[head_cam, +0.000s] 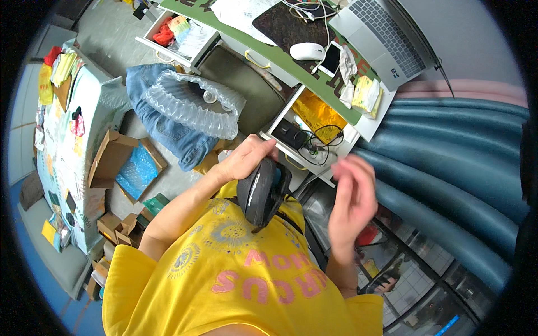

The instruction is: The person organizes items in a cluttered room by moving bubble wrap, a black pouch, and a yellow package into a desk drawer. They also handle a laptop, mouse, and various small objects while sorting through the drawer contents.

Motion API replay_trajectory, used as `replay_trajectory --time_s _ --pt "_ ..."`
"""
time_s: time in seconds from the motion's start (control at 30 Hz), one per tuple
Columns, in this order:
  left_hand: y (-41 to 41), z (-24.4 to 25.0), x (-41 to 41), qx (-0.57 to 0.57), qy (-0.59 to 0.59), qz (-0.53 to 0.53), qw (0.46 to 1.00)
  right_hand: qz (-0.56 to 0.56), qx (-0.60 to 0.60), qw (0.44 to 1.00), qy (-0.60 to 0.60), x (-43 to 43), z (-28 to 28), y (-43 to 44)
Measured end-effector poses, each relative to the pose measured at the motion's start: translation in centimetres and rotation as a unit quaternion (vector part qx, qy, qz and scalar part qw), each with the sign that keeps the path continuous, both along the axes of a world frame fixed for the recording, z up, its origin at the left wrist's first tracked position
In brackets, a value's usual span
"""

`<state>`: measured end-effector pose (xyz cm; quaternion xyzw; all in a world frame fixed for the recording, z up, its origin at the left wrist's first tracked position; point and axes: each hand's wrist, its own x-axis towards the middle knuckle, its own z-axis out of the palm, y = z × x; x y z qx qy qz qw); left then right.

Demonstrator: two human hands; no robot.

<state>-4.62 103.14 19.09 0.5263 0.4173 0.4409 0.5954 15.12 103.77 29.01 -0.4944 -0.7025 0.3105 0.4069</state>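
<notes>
My left hand (252,157) grips the upper end of a small black zip case (255,194), held close against my yellow shirt (235,252). White Toshiba lettering runs along the case's side. Its mouth gapes towards the right, and a bit of blue shows inside; the rest of the interior is too dark to tell. Raised to the right of the case, apart from it, is my right hand (353,193). Its fingers are loosely bent and blurred, with nothing visible in them. Just beyond both hands is a pulled-out drawer (304,157) containing black cables, a black adapter and a shiny yellow packet (320,115).
On the green desk top (235,29) are a laptop (386,38), white mouse (307,51), phone (331,59) and tissue pack (367,96). A chair (239,88) bears jeans (151,113) and clear air-cushion packaging (189,109). An open cardboard box (111,155) lies left; blue curtains (441,168) hang right.
</notes>
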Motion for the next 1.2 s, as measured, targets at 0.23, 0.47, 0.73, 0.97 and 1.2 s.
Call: replay_trajectory --time_s 0.23,0.47,0.73,0.97,1.2 --pt "1.3 1.9 -0.4 0.129 0.069 -0.065 0.987 0.262 -0.139 0.954 -0.044 -1.9 -0.6 3.2" --pt "0.8 1.8 -1.1 0.088 0.085 -0.08 0.989 0.336 -0.313 0.88 -0.12 -2.3 -0.1 3.9" --pt "-0.2 -0.6 -3.3 -0.186 -0.187 0.123 0.957 0.219 -0.369 0.832 0.352 -4.1 -7.3 -0.9" --pt "-1.7 -6.0 -6.5 -0.216 -0.034 0.47 0.855 0.333 -0.428 0.742 0.395 -5.3 -8.0 -1.5" --pt "-2.3 0.1 -4.4 -0.094 0.249 0.365 0.892 0.237 -0.612 0.673 0.341 -5.9 -3.1 0.4"
